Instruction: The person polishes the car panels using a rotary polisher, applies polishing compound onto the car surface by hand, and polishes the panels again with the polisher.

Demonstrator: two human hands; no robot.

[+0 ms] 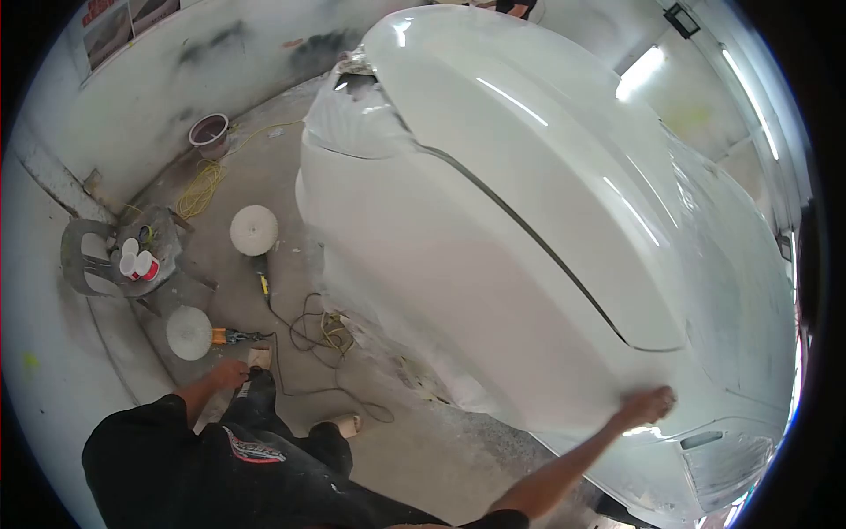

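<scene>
My right hand (650,406) reaches out over the glossy white car body (493,291), near the lower end of the long dark panel gap. Its fingers are curled in against the surface, and whatever lies under them is hidden. Down by my leg hangs my left hand (231,374), small in view and apart from the car; how its fingers are held does not show clearly. Close to it lies a polisher with an orange body (225,336) and a round white fluffy pad (189,333). Another polisher, black and yellow (263,282), has a similar pad (254,231).
Dark cables (304,344) loop across the floor between the polishers and the car. A grey plastic chair (88,256) stands by the wall beside several small containers (145,265). Farther back are a bucket (210,132) and a coiled yellow cord (201,189). Clear plastic film (352,123) wraps part of the car.
</scene>
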